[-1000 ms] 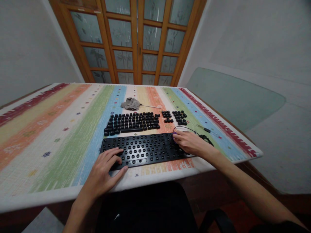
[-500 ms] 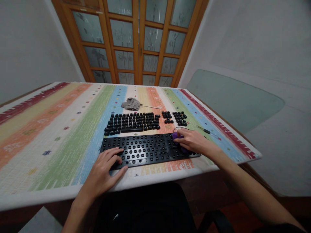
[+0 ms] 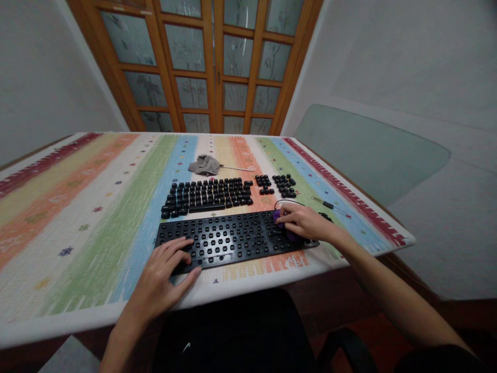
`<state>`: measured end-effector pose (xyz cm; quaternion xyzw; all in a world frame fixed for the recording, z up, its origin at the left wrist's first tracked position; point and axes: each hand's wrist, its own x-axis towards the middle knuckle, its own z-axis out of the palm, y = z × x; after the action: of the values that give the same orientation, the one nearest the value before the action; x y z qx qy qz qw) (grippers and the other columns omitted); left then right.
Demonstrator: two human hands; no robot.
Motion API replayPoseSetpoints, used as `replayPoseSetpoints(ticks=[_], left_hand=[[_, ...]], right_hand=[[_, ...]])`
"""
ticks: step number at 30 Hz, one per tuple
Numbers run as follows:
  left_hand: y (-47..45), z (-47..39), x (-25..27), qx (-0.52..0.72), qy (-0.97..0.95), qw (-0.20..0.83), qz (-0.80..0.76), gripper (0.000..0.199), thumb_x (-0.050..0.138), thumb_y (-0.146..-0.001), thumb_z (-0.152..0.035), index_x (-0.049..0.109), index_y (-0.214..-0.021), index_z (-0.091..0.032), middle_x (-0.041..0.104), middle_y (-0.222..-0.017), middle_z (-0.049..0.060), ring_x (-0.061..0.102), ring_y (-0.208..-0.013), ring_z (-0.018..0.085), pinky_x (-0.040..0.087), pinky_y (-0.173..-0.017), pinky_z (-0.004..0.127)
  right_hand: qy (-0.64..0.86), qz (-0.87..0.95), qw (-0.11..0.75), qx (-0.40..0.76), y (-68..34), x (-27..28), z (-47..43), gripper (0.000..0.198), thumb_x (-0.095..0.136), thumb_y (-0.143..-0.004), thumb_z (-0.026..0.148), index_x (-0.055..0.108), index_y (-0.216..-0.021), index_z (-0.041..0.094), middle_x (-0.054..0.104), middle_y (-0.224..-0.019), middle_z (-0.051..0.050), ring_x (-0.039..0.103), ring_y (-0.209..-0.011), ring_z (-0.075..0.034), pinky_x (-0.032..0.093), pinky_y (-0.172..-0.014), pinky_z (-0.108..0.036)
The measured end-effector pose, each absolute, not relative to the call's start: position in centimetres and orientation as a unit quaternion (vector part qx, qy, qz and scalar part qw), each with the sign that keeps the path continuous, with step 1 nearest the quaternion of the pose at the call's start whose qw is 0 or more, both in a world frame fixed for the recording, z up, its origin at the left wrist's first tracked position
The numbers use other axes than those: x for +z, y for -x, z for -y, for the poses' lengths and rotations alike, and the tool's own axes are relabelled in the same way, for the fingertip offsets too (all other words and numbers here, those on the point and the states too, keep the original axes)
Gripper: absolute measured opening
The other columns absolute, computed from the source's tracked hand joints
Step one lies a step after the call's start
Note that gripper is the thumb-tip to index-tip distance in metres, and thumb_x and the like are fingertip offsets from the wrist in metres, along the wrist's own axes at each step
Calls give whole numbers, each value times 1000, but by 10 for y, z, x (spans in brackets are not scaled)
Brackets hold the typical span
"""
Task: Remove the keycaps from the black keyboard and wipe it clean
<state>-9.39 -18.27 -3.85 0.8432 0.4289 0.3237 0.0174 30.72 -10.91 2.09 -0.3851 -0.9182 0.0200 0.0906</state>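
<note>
A black keyboard (image 3: 240, 235) with its keycaps off lies near the table's front edge. My left hand (image 3: 169, 264) rests on its left end, fingers spread over the board and the thumb by its front edge. My right hand (image 3: 301, 221) is closed on a soft purple wad (image 3: 277, 215) and presses it on the keyboard's right part. Whether the wad is cloth or gel, I cannot tell; the fingers cover much of it. Behind the board, black keycaps (image 3: 209, 194) are laid out in keyboard order.
A grey cloth (image 3: 205, 165) lies behind the keycaps, with a thin rod (image 3: 236, 169) beside it. Right of them is a small tool with a dark handle (image 3: 328, 204). A thin black cable (image 3: 285, 202) curves behind my right hand. A striped cloth (image 3: 128, 207) covers the table.
The view has shifted slightly, so the table and keyboard appear a little further left. Both hands keep their places on the keyboard, the right one still on the purple wad.
</note>
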Motion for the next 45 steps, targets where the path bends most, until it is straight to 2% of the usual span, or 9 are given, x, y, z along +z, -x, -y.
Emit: replayPoseSetpoints(ticks=[4, 7, 14, 21, 25, 31, 35, 40, 45], left_hand=[[93, 183, -38, 325, -840, 22, -434, 14, 65, -86, -35, 59, -85, -22, 66, -123, 10, 58, -120, 31, 47, -100, 52], [93, 183, -37, 328, -839, 22, -433, 14, 65, -86, -35, 59, -85, -22, 67, -123, 9, 58, -119, 31, 47, -100, 51], [93, 182, -36, 332, -845, 9, -419, 14, 66, -86, -35, 58, -86, -22, 67, -122, 11, 59, -118, 32, 48, -98, 52], [94, 182, -36, 327, -840, 17, -433, 16, 65, -86, -38, 60, -84, -23, 68, -121, 9, 59, -117, 31, 48, -99, 51], [93, 183, -36, 330, -840, 16, -430, 15, 65, -86, -37, 60, -84, -22, 67, -121, 10, 59, -117, 32, 49, -99, 51], [92, 183, -35, 330, -842, 13, -427, 15, 64, -87, -37, 59, -85, -23, 67, -122, 10, 59, -117, 32, 49, -97, 52], [92, 183, -35, 331, -839, 16, -431, 16, 65, -86, -38, 60, -84, -23, 67, -121, 9, 60, -117, 32, 49, -98, 52], [92, 183, -35, 334, -841, 15, -426, 14, 65, -86, -36, 60, -85, -22, 68, -121, 9, 60, -117, 32, 48, -99, 51], [92, 183, -36, 335, -842, 9, -422, 15, 65, -87, -35, 59, -85, -22, 67, -120, 10, 59, -117, 32, 48, -98, 51]], right_hand=[[412, 886, 191, 93, -308, 23, 111, 26, 51, -88, 13, 76, -89, 20, 67, -87, -5, 64, -81, -18, 52, -79, -33], [419, 875, 230, 73, -307, 19, 122, 27, 51, -88, 14, 75, -99, 21, 68, -89, -6, 65, -83, -18, 52, -80, -34], [418, 900, 122, -8, -305, 8, 144, 27, 48, -90, 14, 72, -101, 18, 65, -94, -9, 63, -81, -20, 51, -73, -32], [440, 883, 160, 19, -300, 9, 145, 22, 49, -86, 12, 68, -94, 18, 68, -91, -8, 65, -83, -20, 52, -77, -33], [414, 883, 218, 28, -291, 5, 152, 25, 49, -87, 12, 67, -103, 18, 68, -96, -9, 65, -88, -21, 53, -80, -35], [390, 911, 129, -46, -285, -4, 164, 25, 47, -89, 11, 69, -101, 17, 65, -96, -11, 61, -84, -21, 53, -73, -34], [406, 905, 121, -36, -282, -1, 164, 24, 45, -91, 10, 67, -92, 17, 65, -95, -10, 59, -86, -22, 52, -74, -34], [431, 878, 203, 47, -290, 12, 159, 24, 44, -88, 10, 64, -78, 19, 64, -86, -7, 61, -80, -19, 51, -75, -33], [503, 816, 285, 17, -301, 12, 163, 16, 53, -89, 15, 67, -95, 18, 67, -90, -7, 65, -81, -21, 53, -77, -34]])
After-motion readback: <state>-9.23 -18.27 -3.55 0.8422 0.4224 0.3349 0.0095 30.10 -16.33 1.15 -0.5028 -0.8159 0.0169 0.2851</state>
